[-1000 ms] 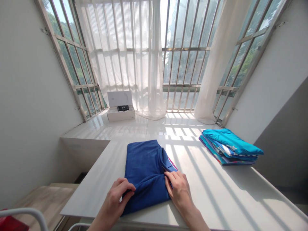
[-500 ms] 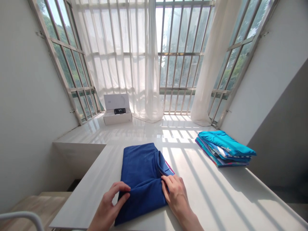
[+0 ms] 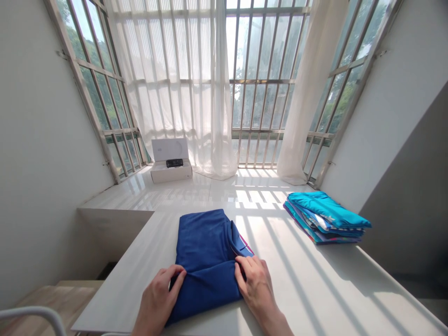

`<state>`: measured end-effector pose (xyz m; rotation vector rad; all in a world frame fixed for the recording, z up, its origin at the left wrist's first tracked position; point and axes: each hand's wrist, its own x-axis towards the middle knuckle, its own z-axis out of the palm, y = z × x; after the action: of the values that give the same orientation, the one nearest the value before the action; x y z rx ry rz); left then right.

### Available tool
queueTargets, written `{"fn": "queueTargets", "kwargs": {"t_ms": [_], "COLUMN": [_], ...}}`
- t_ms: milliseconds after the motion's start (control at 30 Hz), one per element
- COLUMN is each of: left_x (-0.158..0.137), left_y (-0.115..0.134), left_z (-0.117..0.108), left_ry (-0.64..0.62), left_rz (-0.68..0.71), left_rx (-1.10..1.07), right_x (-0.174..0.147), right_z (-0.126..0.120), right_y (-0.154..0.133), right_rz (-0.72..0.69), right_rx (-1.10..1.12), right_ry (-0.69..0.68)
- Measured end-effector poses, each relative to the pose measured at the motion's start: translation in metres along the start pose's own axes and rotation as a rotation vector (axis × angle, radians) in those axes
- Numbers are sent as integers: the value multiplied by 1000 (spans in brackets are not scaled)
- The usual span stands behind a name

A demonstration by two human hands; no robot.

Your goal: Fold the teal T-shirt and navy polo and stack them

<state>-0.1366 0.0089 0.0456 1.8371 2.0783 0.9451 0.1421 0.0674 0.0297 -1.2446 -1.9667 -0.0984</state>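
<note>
A dark blue shirt (image 3: pixel 203 242) lies folded on the white table, its collar toward the right with a thin pink and white trim. My left hand (image 3: pixel 161 289) pinches the fabric at the shirt's near left edge between thumb and fingertips. On the opposite side, my right hand (image 3: pixel 255 282) grips the cloth just below the collar, thumb underneath or beside the fold and fingers on top. A crease runs across the shirt between both hands. The lower fingers of my left hand are curled and partly hidden.
A stack of folded clothes (image 3: pixel 327 219), bright turquoise on top, sits at the table's right side. Near the window stands an open white box (image 3: pixel 171 174) holding a small black device (image 3: pixel 174 163). Sheer curtains (image 3: pixel 210 93) hang before the barred window. A white curved rail (image 3: pixel 38 313) shows at lower left.
My left hand has shifted slightly left, and its thumb and fingers have closed together on the shirt's edge. The fold between the hands looks straighter. My right hand has barely moved.
</note>
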Motion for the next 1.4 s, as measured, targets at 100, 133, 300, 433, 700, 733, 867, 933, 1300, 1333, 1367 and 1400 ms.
{"fn": "queueTargets", "kwargs": {"t_ms": [100,133,300,433,700,733,867,933,1300,1333,1367,1400], "left_x": [0,0,0,0,5,6,10,10,-43,-51,-59,-65], "left_y": [5,7,14,17,3,1,2,5,41,50,60,71], "left_z": [-7,-9,-19,-21,-4,-3,-3,-6,36,45,54,62], "left_ry": [-59,-100,-232,-214,-89,-86,-174,-222,58,67,61,33], "left_rz": [-16,-31,-39,-2,42,65,134,126,234,271,317,368], "left_rx": [64,92,251,239,40,9,-69,-57,-84,-97,-115,-135], "right_x": [-1,-1,-2,0,-3,-4,-4,-1,-34,-40,-46,-51], "right_z": [3,4,6,3,2,2,4,2,-41,-44,-46,-47], "right_y": [1,2,2,1,0,1,3,4,-30,-34,-35,-34], "right_rz": [17,21,32,21,17,23,29,35,57,57,56,59], "right_rx": [-8,-12,-21,-20,-1,10,19,8,-54,-47,-58,-87], "right_ry": [3,2,8,15,12,18,35,15,-34,-57,-75,-88]}}
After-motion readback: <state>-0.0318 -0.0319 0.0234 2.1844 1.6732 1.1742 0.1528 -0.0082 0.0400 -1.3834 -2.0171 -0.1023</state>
